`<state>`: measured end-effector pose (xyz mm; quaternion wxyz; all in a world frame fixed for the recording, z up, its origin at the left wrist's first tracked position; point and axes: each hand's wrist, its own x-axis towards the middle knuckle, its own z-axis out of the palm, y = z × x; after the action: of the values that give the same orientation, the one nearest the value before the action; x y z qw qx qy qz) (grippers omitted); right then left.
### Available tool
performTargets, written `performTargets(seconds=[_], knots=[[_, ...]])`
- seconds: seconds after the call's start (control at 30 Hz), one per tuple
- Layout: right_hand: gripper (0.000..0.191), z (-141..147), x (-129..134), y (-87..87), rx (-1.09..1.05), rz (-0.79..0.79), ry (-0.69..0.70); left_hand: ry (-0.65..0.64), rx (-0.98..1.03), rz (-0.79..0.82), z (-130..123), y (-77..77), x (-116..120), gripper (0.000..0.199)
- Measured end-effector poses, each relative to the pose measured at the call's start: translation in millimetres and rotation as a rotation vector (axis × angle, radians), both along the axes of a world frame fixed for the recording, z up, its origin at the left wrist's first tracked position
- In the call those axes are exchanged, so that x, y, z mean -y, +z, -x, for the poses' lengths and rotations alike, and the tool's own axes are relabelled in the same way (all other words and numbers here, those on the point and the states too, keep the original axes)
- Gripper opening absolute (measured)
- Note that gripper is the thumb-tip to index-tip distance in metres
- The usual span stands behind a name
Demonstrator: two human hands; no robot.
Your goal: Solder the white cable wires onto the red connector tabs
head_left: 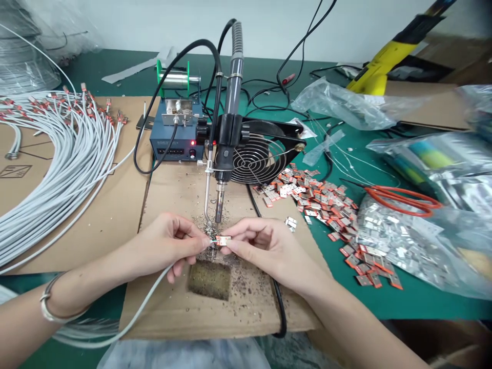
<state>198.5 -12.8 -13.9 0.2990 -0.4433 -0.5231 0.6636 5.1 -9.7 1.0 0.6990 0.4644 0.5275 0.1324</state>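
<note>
My left hand (179,243) pinches the end of a white cable (148,297), which trails down to the lower left. Between finger and thumb, my right hand (269,251) holds a small USB connector (223,240) with a metal shell and an orange-red part. The cable end meets the connector's orange-red side; whether they are joined I cannot tell. Just above both hands points the tip of a soldering iron (220,202), clamped upright in a stand. A thin metal feed tube (207,189) runs down beside it. Below the hands lies a worn, brownish sponge (209,279).
A blue soldering station (175,141) with a solder spool (175,79) stands behind, beside a black fan (257,156). Many loose connectors (326,205) lie at right, near plastic bags (407,241) and a yellow tool (384,61). A bundle of white cables (73,169) fills the left.
</note>
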Motion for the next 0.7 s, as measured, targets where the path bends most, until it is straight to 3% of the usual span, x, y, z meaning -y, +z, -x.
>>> performTargets(seconds=[0.43,0.57,0.63,0.7], knots=[[0.018,-17,60,14.4,-0.119,-0.086,0.051,-0.045,0.279,0.118,-3,14.3,57,0.038],[0.022,-28,73,3.1,-0.15,-0.142,0.104,-0.058,0.295,0.151,-5,3.0,78,0.041],[0.032,-38,78,-6.6,-0.128,-0.221,0.066,-0.109,0.258,0.052,-8,-13.3,95,0.041],[0.042,-49,81,-17.7,-0.098,-0.329,-0.088,-0.252,0.164,-0.314,-10,-31.1,112,0.042]])
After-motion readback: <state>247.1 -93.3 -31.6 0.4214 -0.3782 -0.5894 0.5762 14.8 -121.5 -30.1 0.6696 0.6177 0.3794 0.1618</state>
